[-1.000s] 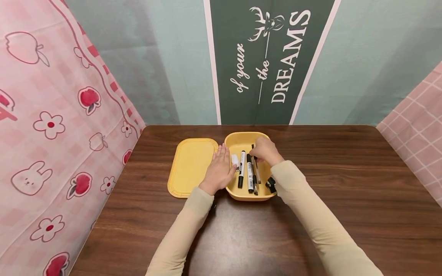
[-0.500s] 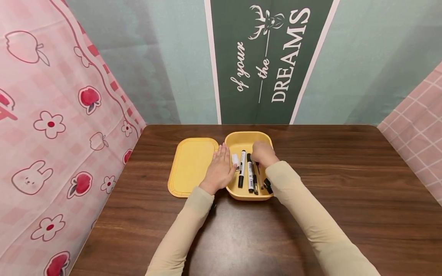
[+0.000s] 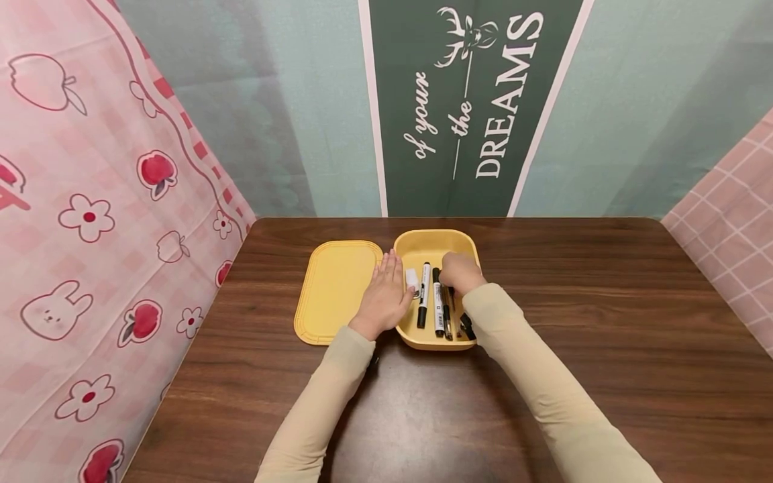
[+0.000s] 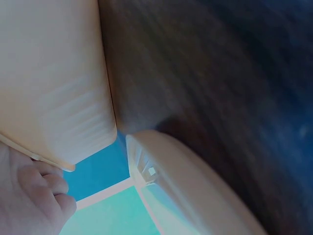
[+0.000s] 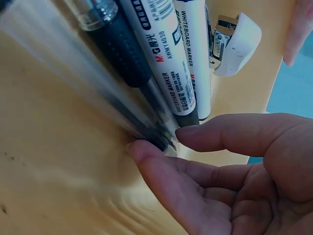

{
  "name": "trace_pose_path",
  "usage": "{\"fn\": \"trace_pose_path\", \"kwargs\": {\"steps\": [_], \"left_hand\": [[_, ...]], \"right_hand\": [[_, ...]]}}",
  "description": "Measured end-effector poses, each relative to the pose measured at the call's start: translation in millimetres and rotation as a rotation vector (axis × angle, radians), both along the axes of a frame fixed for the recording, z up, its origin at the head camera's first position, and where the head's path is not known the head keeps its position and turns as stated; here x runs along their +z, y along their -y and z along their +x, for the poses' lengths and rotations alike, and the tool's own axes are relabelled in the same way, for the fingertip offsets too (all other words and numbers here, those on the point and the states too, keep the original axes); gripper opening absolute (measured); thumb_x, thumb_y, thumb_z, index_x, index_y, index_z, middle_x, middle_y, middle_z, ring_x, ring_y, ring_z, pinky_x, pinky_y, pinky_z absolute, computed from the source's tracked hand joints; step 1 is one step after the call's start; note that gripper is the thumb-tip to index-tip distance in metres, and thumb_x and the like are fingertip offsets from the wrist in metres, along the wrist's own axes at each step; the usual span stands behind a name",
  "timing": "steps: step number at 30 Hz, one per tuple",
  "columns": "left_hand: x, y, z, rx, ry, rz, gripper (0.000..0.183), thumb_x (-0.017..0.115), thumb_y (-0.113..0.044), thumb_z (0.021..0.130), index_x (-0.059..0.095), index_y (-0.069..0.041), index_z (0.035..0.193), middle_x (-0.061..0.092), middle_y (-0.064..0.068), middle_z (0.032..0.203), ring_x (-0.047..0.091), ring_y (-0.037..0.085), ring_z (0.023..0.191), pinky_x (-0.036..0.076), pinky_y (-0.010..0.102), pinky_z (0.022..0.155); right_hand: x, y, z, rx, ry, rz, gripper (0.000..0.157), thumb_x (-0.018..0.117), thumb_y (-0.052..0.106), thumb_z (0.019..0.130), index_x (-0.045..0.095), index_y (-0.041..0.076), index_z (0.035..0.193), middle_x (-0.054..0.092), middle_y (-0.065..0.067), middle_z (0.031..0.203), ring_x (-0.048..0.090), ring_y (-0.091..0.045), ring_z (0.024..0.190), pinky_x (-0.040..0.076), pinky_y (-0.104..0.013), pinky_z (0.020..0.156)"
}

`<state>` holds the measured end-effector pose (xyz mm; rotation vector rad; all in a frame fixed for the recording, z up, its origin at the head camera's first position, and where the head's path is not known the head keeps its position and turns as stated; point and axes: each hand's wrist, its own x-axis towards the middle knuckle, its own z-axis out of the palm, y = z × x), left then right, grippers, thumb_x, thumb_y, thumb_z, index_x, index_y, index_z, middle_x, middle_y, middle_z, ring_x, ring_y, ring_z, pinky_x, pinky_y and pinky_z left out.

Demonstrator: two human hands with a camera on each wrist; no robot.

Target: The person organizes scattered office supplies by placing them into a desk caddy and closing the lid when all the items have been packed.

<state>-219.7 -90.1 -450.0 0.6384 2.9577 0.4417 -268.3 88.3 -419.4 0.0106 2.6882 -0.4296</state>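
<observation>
My left hand (image 3: 380,295) lies with straight fingers along the left rim of a yellow plastic box (image 3: 423,248), thumb over its inside edge. My right hand (image 3: 461,272) reaches down into the box on its right side. In the right wrist view, its thumb and index finger pinch the end of a clear-barrelled pen (image 5: 117,107), which is blurred. Beside that pen lie a black-gripped pen (image 5: 122,54) and two whiteboard markers (image 5: 164,58), (image 5: 196,54). A small white object with a metal part (image 5: 239,46) sits near the left wall.
A yellow lid (image 3: 338,288) lies flat on the brown wooden table (image 3: 604,335), left of the box. A small black object (image 3: 468,326) rests in the box's near right corner, partly behind the sleeve. A printed curtain (image 3: 314,121) hangs behind the table.
My right hand has dipped lower into the box, and the clear pen has shifted toward the near end. The right forearm has moved slightly left. My left hand stays in place.
</observation>
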Motion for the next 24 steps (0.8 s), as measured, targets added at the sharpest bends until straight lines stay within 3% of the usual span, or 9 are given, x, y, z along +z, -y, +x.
{"fn": "trace_pose_path", "kwargs": {"steps": [4, 12, 19, 24], "left_hand": [[-0.2, -0.3, 0.4, 0.001, 0.001, 0.009, 0.071, 0.031, -0.036, 0.108, 0.011, 0.009, 0.158, 0.003, 0.024, 0.169, 0.005, 0.035, 0.159, 0.01, 0.044, 0.131], [-0.2, -0.7, -0.1, 0.0, -0.007, -0.001, 0.071, 0.031, -0.036, 0.107, 0.011, 0.009, 0.158, 0.003, 0.024, 0.169, 0.006, 0.036, 0.159, 0.01, 0.044, 0.131], [1.3, -1.2, 0.2, -0.007, 0.009, -0.007, 0.071, 0.03, -0.036, 0.108, 0.009, 0.009, 0.158, 0.002, 0.024, 0.169, 0.006, 0.036, 0.159, 0.009, 0.044, 0.131], [1.6, -0.2, 0.0, -0.01, 0.017, -0.005, 0.071, 0.03, -0.036, 0.108, 0.009, 0.01, 0.158, 0.001, 0.024, 0.169, 0.005, 0.037, 0.159, 0.009, 0.044, 0.131]], "right_hand": [[-1.1, -0.8, 0.2, 0.007, -0.001, -0.006, 0.033, 0.047, 0.004, 0.094, 0.04, 0.013, 0.063, 0.041, -0.004, 0.052, 0.046, -0.012, 0.04, 0.034, -0.023, 0.044], [-1.6, -0.9, 0.3, 0.0, -0.012, -0.012, 0.036, 0.048, 0.003, 0.093, 0.038, 0.014, 0.061, 0.038, -0.002, 0.052, 0.044, -0.013, 0.043, 0.035, -0.024, 0.045], [2.4, -0.7, 3.6, -0.003, -0.071, 0.002, 0.028, 0.053, 0.008, 0.093, 0.044, 0.011, 0.067, 0.039, -0.003, 0.062, 0.042, -0.018, 0.056, 0.036, -0.028, 0.051], [8.7, 1.6, 6.4, 0.006, -0.113, -0.013, 0.027, 0.055, 0.01, 0.094, 0.047, 0.011, 0.068, 0.041, -0.002, 0.061, 0.042, -0.017, 0.056, 0.035, -0.028, 0.052]]}}
